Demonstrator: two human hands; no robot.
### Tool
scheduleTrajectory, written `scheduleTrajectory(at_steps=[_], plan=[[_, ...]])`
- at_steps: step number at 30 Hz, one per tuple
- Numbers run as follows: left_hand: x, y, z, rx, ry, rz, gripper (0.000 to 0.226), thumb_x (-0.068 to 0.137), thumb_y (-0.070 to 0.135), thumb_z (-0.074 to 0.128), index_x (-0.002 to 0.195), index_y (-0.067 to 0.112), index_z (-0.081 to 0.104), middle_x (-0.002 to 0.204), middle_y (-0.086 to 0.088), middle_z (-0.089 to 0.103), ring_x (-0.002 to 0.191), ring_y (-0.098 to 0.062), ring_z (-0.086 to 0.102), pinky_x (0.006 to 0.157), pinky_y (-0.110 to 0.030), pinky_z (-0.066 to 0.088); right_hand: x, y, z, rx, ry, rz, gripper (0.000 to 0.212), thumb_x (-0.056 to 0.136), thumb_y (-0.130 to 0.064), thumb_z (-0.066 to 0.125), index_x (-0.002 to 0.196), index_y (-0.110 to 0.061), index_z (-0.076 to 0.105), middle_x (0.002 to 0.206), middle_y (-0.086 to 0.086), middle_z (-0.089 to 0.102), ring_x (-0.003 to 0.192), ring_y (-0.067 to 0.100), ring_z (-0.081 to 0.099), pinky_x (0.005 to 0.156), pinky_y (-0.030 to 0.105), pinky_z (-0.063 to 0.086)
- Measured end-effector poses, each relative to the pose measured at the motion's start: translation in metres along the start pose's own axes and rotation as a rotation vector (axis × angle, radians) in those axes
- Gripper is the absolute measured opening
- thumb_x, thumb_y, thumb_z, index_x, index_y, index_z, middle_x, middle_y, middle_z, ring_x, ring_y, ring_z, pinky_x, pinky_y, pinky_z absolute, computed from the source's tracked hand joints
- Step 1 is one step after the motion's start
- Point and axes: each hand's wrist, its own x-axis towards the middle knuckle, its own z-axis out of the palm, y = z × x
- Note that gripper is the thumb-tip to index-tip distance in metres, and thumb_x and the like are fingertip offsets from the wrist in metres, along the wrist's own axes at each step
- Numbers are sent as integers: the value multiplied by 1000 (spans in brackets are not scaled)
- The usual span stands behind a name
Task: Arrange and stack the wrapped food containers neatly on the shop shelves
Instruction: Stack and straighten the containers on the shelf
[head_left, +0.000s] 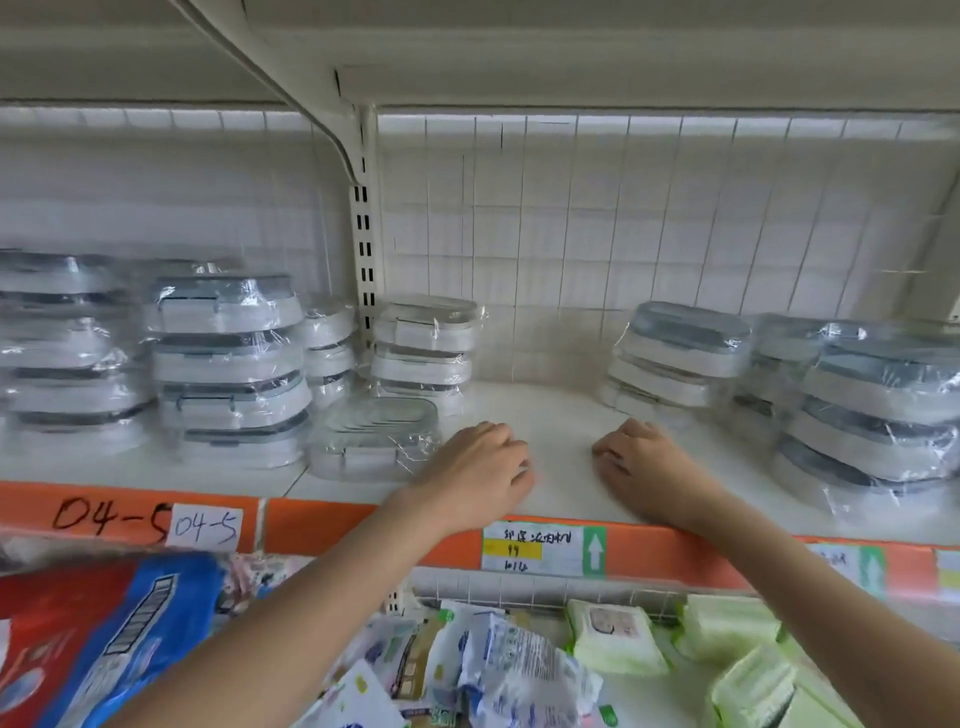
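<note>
Wrapped food containers stand in stacks on the white shelf (561, 415). A tall stack (228, 364) is at the left, a shorter stack (426, 348) by the upright, and a single clear-lidded container (374, 436) lies in front of it. More stacks are at the right, one (675, 353) near the middle and one (878, 410) at the far right. My left hand (478, 467) rests on the bare shelf just right of the single container, fingers loosely curled, holding nothing. My right hand (644, 467) rests on the shelf a little apart, also holding nothing.
An orange price strip (363, 525) with paper labels runs along the shelf edge. Below it a wire basket holds several wet-wipe packs (613, 634) and a red and blue bag (104, 639). A wire grid backs the shelf, and a slotted upright (363, 249) divides it.
</note>
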Motion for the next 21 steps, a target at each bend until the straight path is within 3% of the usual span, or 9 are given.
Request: scheduleTrajectory(at_steps=[4, 12, 21], plan=[[-2, 4, -3, 35, -40, -13, 36, 101, 33, 36, 126, 18, 57, 125, -1, 55, 119, -18, 45, 105, -25, 18, 1, 1, 2, -52, -38, -29, 33, 99, -26, 36, 123, -17, 57, 123, 8, 50, 121, 25, 40, 103, 33, 34], [-2, 11, -4, 6, -166, -99, 44, 101, 41, 35, 138, 19, 43, 136, -2, 43, 131, -15, 36, 120, -38, 1, 4, 8, 9, -16, -16, -65, 34, 100, -34, 32, 125, -24, 53, 124, 2, 47, 120, 21, 38, 98, 29, 37], [-10, 13, -2, -20, 9, -121, 34, 102, 30, 37, 125, 14, 57, 125, -3, 51, 120, -19, 45, 116, -28, 4, 4, 6, 8, 27, -27, -75, 33, 99, -31, 36, 127, -23, 52, 124, 5, 47, 120, 24, 38, 101, 31, 36]])
